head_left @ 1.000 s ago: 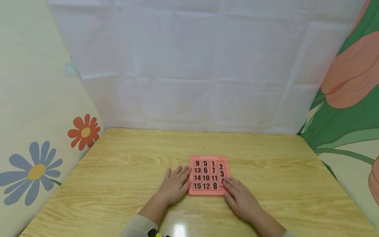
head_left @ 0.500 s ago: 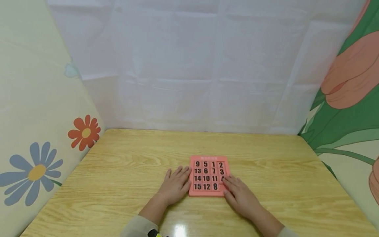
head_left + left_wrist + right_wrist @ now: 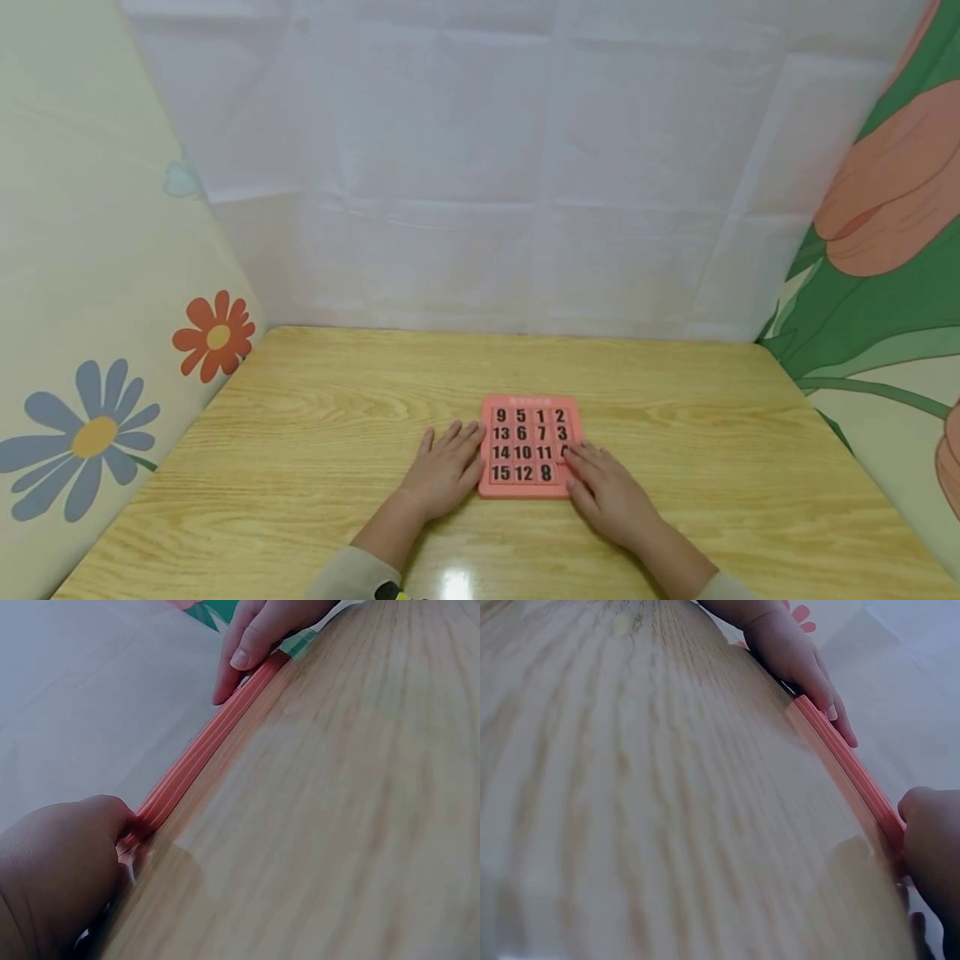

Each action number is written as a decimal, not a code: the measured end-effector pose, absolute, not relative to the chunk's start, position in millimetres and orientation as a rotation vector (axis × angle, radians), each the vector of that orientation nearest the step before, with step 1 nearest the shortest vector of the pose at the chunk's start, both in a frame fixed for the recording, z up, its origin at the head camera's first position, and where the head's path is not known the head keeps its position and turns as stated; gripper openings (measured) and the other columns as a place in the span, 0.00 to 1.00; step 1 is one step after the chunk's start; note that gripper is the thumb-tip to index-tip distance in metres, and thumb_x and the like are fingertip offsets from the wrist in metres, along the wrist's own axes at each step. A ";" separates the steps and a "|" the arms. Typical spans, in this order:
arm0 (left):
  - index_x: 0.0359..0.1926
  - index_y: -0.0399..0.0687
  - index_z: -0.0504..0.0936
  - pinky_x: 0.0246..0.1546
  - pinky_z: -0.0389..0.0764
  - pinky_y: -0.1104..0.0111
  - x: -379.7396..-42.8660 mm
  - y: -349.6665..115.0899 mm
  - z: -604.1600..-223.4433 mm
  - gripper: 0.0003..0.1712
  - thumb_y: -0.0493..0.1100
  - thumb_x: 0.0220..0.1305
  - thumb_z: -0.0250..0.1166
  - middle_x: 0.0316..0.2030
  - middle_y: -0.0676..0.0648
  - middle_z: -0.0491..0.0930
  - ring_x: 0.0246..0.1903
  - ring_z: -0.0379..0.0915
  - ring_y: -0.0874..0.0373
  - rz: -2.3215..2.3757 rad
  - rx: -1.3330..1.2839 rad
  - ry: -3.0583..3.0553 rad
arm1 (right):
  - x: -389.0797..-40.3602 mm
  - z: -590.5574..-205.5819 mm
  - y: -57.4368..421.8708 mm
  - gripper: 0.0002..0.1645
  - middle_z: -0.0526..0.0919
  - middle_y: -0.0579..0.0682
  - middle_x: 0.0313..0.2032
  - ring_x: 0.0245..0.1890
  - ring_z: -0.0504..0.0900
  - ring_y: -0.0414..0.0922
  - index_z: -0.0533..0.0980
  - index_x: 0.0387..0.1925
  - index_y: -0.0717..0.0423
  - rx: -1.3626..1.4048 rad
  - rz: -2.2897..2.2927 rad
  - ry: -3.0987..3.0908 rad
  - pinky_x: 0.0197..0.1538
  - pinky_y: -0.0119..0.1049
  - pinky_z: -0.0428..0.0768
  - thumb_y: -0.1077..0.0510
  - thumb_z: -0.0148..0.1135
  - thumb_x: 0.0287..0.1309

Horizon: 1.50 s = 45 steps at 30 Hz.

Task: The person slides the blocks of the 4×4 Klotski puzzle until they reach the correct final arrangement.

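Observation:
A pink number slide puzzle [image 3: 525, 492] with black digits lies flat on the table. My left hand [image 3: 446, 468] rests along its left edge, fingers fairly straight and fingertips at the frame. On the other side my right hand [image 3: 613, 496] lays its fingertips on the tile marked 4 [image 3: 562, 452], partly covering the digit. Below that tile, the lower right corner slot holds no tile. The left wrist view shows the puzzle's near side [image 3: 202, 754] low on the wood, with a thumb at each end. From the right wrist, the same side [image 3: 847, 761] appears between both hands.
The wooden table [image 3: 337, 375] extends around the puzzle on all sides. A white cloth backdrop [image 3: 450, 167] hangs behind it. Flower-printed panels stand at the left [image 3: 90, 250] and right [image 3: 885, 325].
The right column's tiles 2, 3 and 4 have slid upward, level with the rows beside them, as my right fingertips moved slightly up. My left hand has stayed in place.

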<state>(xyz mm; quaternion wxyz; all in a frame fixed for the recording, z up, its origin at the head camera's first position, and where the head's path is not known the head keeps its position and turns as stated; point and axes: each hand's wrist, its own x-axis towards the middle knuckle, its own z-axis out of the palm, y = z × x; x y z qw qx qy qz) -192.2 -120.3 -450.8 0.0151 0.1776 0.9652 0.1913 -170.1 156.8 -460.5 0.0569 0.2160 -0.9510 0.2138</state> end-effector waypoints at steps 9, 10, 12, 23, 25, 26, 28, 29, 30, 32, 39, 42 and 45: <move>0.74 0.46 0.61 0.75 0.40 0.41 -190.7 -120.0 -449.0 0.31 0.53 0.76 0.46 0.74 0.44 0.60 0.75 0.49 0.43 0.594 0.561 3.004 | -165.8 -454.7 141.6 0.28 0.70 0.53 0.69 0.72 0.65 0.53 0.72 0.65 0.57 0.698 0.700 -2.897 0.75 0.51 0.58 0.48 0.51 0.70; 0.74 0.46 0.61 0.75 0.40 0.41 -190.8 -120.0 -449.1 0.31 0.53 0.76 0.45 0.74 0.44 0.60 0.75 0.49 0.43 0.593 0.561 3.004 | -165.4 -454.6 139.5 0.28 0.70 0.53 0.69 0.72 0.65 0.53 0.72 0.65 0.57 0.716 0.700 -2.894 0.75 0.51 0.59 0.48 0.51 0.70; 0.74 0.47 0.60 0.75 0.40 0.41 -190.9 -120.0 -448.8 0.31 0.53 0.76 0.45 0.74 0.44 0.59 0.76 0.49 0.43 0.586 0.559 3.003 | -164.3 -454.6 135.3 0.28 0.70 0.53 0.69 0.71 0.65 0.54 0.72 0.65 0.57 0.756 0.703 -2.889 0.74 0.52 0.60 0.48 0.51 0.70; 0.73 0.46 0.62 0.75 0.41 0.41 -191.3 -119.7 -449.6 0.31 0.53 0.75 0.45 0.74 0.44 0.61 0.75 0.50 0.43 0.586 0.560 3.016 | -157.2 -454.1 112.1 0.29 0.70 0.51 0.69 0.71 0.66 0.53 0.71 0.66 0.53 0.889 0.666 -2.865 0.72 0.52 0.64 0.46 0.48 0.71; 0.73 0.46 0.62 0.75 0.41 0.41 -191.2 -119.5 -449.6 0.31 0.53 0.75 0.45 0.74 0.44 0.60 0.75 0.50 0.43 0.585 0.558 3.017 | -156.1 -454.6 108.7 0.29 0.69 0.50 0.70 0.71 0.66 0.52 0.70 0.67 0.53 0.911 0.650 -2.864 0.73 0.52 0.64 0.45 0.48 0.71; 0.73 0.46 0.62 0.75 0.41 0.41 -191.2 -119.5 -449.4 0.31 0.53 0.75 0.45 0.74 0.44 0.60 0.75 0.50 0.43 0.582 0.560 3.018 | -155.6 -454.8 107.1 0.29 0.69 0.50 0.70 0.71 0.67 0.52 0.70 0.67 0.53 0.920 0.640 -2.862 0.73 0.51 0.64 0.45 0.48 0.71; 0.73 0.46 0.62 0.75 0.41 0.41 -191.0 -119.4 -449.3 0.31 0.53 0.76 0.45 0.74 0.44 0.60 0.75 0.50 0.43 0.580 0.558 3.019 | -155.1 -454.8 103.8 0.29 0.69 0.50 0.70 0.71 0.66 0.51 0.70 0.67 0.53 0.942 0.622 -2.865 0.73 0.50 0.63 0.45 0.47 0.71; 0.73 0.46 0.62 0.75 0.41 0.41 -190.8 -119.4 -449.2 0.31 0.53 0.76 0.45 0.74 0.44 0.60 0.75 0.50 0.43 0.580 0.558 3.019 | -155.0 -454.7 102.2 0.29 0.69 0.50 0.70 0.71 0.66 0.51 0.70 0.67 0.53 0.954 0.615 -2.867 0.74 0.50 0.62 0.45 0.47 0.72; 0.73 0.46 0.62 0.75 0.41 0.41 -190.7 -119.3 -448.9 0.31 0.52 0.76 0.45 0.74 0.44 0.60 0.75 0.50 0.43 0.577 0.556 3.018 | -154.8 -454.4 100.6 0.29 0.68 0.50 0.70 0.71 0.66 0.50 0.70 0.68 0.53 0.966 0.613 -2.870 0.74 0.50 0.62 0.45 0.47 0.72; 0.73 0.46 0.62 0.75 0.41 0.41 -190.6 -119.3 -448.8 0.30 0.52 0.76 0.45 0.74 0.44 0.60 0.75 0.50 0.43 0.580 0.557 3.018 | -154.6 -453.6 97.4 0.29 0.69 0.50 0.70 0.72 0.65 0.50 0.69 0.68 0.53 0.989 0.614 -2.871 0.74 0.50 0.61 0.45 0.46 0.72; 0.73 0.45 0.63 0.74 0.42 0.41 -190.2 -119.2 -448.8 0.30 0.52 0.76 0.46 0.73 0.44 0.61 0.75 0.50 0.43 0.579 0.562 3.026 | -153.3 -452.0 89.9 0.29 0.68 0.49 0.70 0.72 0.65 0.48 0.69 0.68 0.52 1.047 0.594 -2.868 0.74 0.50 0.62 0.46 0.46 0.72; 0.73 0.45 0.64 0.74 0.43 0.41 -190.8 -119.1 -449.8 0.30 0.51 0.75 0.46 0.73 0.44 0.62 0.75 0.51 0.43 0.568 0.567 3.039 | -153.3 -452.4 88.4 0.29 0.68 0.49 0.70 0.72 0.65 0.48 0.68 0.69 0.52 1.059 0.583 -2.861 0.74 0.49 0.62 0.45 0.45 0.72; 0.72 0.45 0.64 0.74 0.43 0.41 -191.3 -119.0 -450.3 0.30 0.51 0.75 0.46 0.73 0.44 0.62 0.75 0.52 0.43 0.561 0.573 3.046 | -153.5 -452.8 88.2 0.29 0.68 0.49 0.71 0.72 0.65 0.48 0.68 0.69 0.52 1.063 0.576 -2.858 0.74 0.48 0.62 0.45 0.45 0.72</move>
